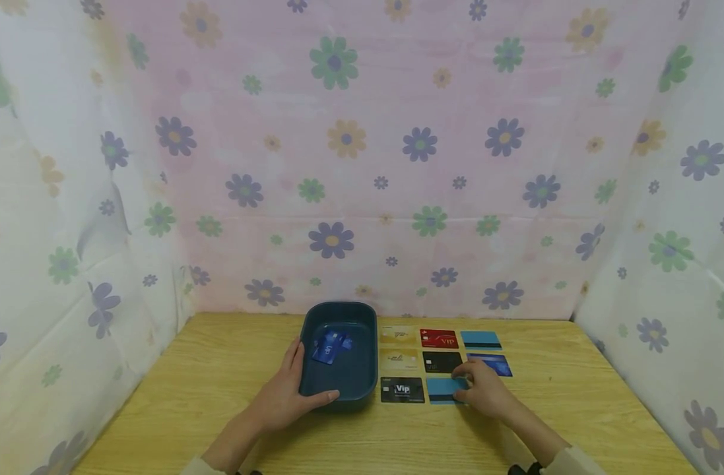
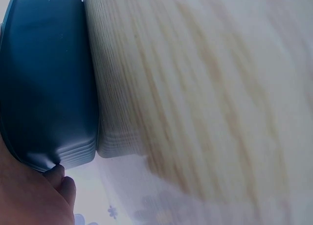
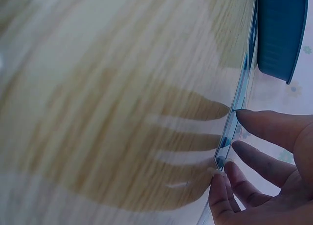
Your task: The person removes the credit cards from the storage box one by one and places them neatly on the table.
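A dark blue rectangular plastic basin (image 1: 351,377) stands on the table with blue cards (image 1: 329,348) lying inside. My left hand (image 1: 284,389) grips its near left corner, thumb over the front rim and fingers along the left wall. In the left wrist view, fingertips show at the basin's outer wall (image 2: 49,83). On the right, my right hand (image 1: 483,389) has thumb and fingertips at the edges of a light blue card (image 1: 441,388) with a dark stripe, flat on the table. The right wrist view shows the right hand's fingers (image 3: 261,161) at this card's edge.
Other cards lie in rows right of the basin: gold (image 1: 399,360), red (image 1: 439,338), black (image 1: 441,361), black "Vip" (image 1: 402,390), striped light blue (image 1: 482,340) and dark blue (image 1: 495,365). Flowered cloth (image 1: 362,165) encloses the wooden table (image 1: 189,382) behind and at both sides.
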Demonstrator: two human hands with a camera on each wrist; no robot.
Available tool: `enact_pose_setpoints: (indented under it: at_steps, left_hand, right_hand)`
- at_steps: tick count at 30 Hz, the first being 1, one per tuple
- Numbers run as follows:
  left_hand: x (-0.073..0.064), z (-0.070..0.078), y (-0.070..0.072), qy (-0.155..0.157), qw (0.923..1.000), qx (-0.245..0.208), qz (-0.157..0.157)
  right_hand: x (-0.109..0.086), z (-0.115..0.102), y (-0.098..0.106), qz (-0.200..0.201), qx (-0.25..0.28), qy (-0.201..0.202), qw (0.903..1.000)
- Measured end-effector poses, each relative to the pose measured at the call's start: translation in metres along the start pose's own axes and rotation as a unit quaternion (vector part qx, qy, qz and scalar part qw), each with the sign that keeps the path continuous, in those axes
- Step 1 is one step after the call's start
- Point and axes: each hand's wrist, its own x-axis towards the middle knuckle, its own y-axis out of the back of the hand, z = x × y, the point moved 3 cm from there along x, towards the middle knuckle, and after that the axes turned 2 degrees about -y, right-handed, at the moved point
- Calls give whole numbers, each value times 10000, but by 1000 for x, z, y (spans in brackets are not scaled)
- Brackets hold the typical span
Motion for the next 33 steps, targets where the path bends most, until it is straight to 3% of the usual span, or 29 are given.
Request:
enact_pose_setpoints:
  at_steps: [15, 23, 33]
  left_hand:
    - [-2, -1, 2, -36, 10000, -44, 49]
    - [1, -1, -1, -141, 9999, -43, 13]
    - [-1, -2, 0, -123, 9999, -69, 27]
  right_hand:
    - [1, 1, -5, -13, -22, -47, 10000]
    - [3, -1, -4, 43, -454, 370, 9983]
    - [7, -43, -5, -227, 44, 1003, 9947]
